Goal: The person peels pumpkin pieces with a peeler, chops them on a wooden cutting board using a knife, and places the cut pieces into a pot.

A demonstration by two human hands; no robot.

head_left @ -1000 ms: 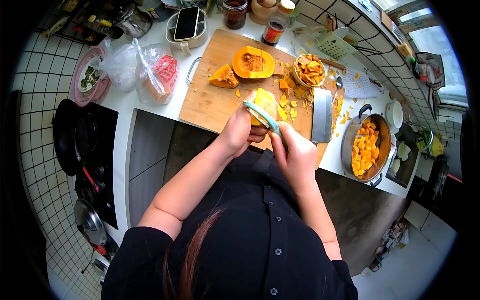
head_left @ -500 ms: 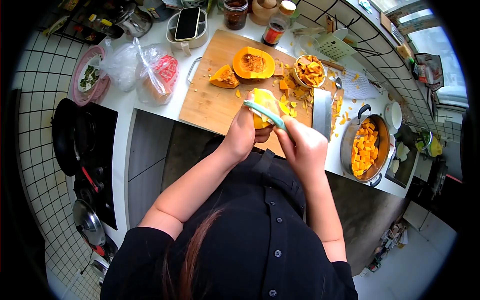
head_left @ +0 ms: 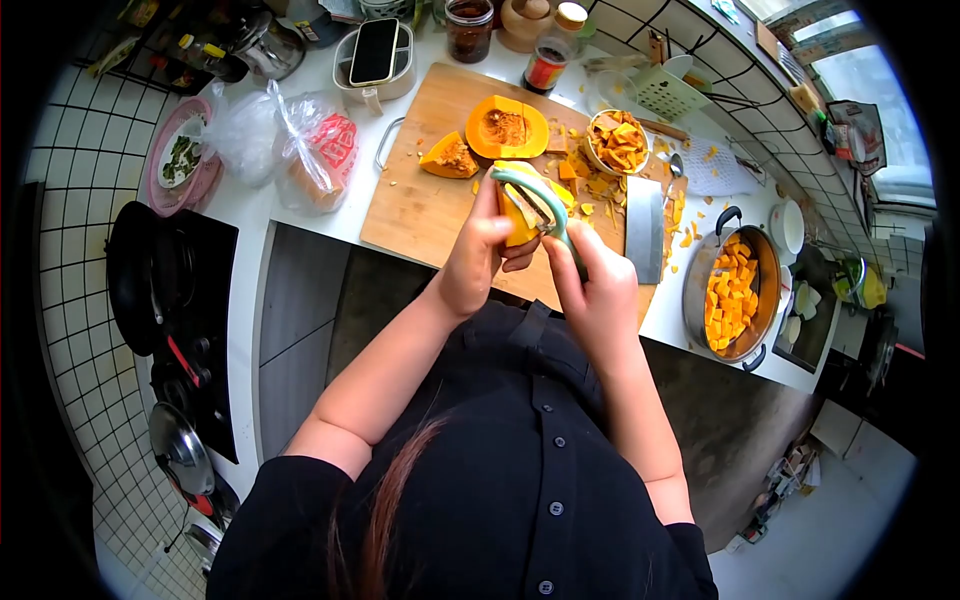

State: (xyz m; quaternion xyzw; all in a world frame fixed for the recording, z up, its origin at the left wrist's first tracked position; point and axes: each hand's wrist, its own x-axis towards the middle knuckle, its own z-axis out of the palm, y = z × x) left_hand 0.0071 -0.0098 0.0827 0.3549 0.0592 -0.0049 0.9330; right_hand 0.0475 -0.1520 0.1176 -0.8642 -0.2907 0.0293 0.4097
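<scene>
My left hand [head_left: 474, 255] is closed around a partly peeled pumpkin piece [head_left: 517, 222], held up over the near edge of the wooden cutting board [head_left: 420, 205]. A light green peeler [head_left: 549, 205] is gripped in my right hand [head_left: 601, 280], its blade lying across the top of the piece. Behind them on the board are a seeded pumpkin half [head_left: 507, 128] and a smaller pumpkin wedge [head_left: 449, 156]. Orange peel scraps lie to the right, around a small bowl of pumpkin trimmings [head_left: 618, 142]. A cleaver [head_left: 645, 230] rests flat at the board's right side.
At right stands a two-handled pot [head_left: 768, 290] of pumpkin cubes. Plastic bags [head_left: 318, 150] and a pink basin [head_left: 160, 180] are at left, near a black cooktop [head_left: 205, 300]. A phone [head_left: 375, 52] and jars [head_left: 470, 28] line the back.
The peeler has turned to lie more directly over the pumpkin piece, showing its blade. My right hand has shifted slightly left, and the piece is tilted differently in my left hand.
</scene>
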